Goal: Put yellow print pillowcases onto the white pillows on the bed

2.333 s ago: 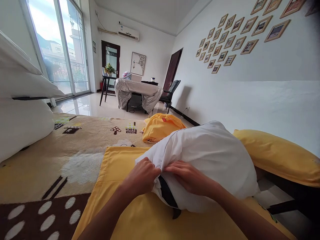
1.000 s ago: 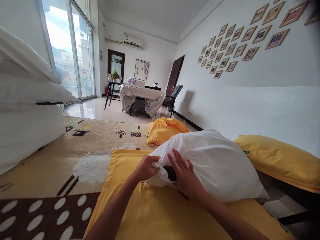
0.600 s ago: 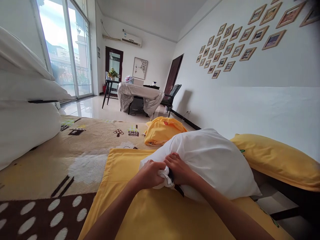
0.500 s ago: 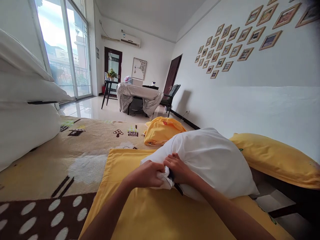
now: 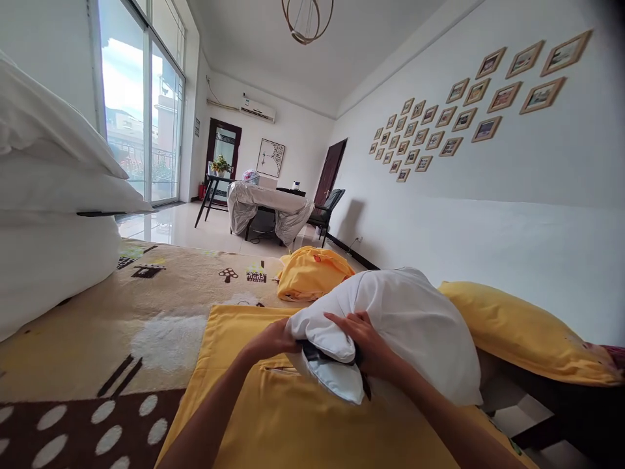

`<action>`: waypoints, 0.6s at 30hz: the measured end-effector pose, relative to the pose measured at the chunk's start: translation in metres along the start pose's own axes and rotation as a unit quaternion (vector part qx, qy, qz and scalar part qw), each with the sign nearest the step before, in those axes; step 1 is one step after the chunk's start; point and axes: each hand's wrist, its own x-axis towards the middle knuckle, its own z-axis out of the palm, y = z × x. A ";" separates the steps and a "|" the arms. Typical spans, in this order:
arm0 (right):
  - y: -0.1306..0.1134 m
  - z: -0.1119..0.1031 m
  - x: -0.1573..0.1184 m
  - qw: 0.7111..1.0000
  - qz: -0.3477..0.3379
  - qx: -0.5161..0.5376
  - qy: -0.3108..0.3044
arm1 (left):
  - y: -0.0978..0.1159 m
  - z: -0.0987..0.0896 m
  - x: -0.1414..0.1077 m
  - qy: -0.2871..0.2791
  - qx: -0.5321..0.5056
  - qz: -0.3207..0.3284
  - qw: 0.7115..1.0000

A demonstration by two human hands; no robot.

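A plump white pillow (image 5: 410, 326) with dark edging lies over a flat yellow cloth (image 5: 273, 423). My left hand (image 5: 273, 340) grips the pillow's near left end, its fingertips partly hidden by the fabric. On the near side of the pillow, my right hand (image 5: 366, 342) is at the dark edging, index finger stretched out across the white fabric and the thumb side hidden. Between the hands the white end is folded into two lobes with a dark gap. A zipper slit shows in the yellow cloth below my left hand.
Behind the white pillow sits a bundled yellow cloth (image 5: 312, 273). At right lies a yellow pillow (image 5: 527, 332). White pillows (image 5: 53, 260) are stacked at left on a patterned blanket (image 5: 166, 332). Farther back stand a covered table (image 5: 268, 195) and a black chair (image 5: 329, 212).
My hands have moved apart, and the pinched white end has spread into two lobes. My right index finger has stretched out. The view has tilted up.
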 end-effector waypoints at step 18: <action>0.007 -0.044 -0.022 0.999 -0.011 -0.010 0.053 | 0.019 0.013 0.005 0.182 0.021 -0.033 0.982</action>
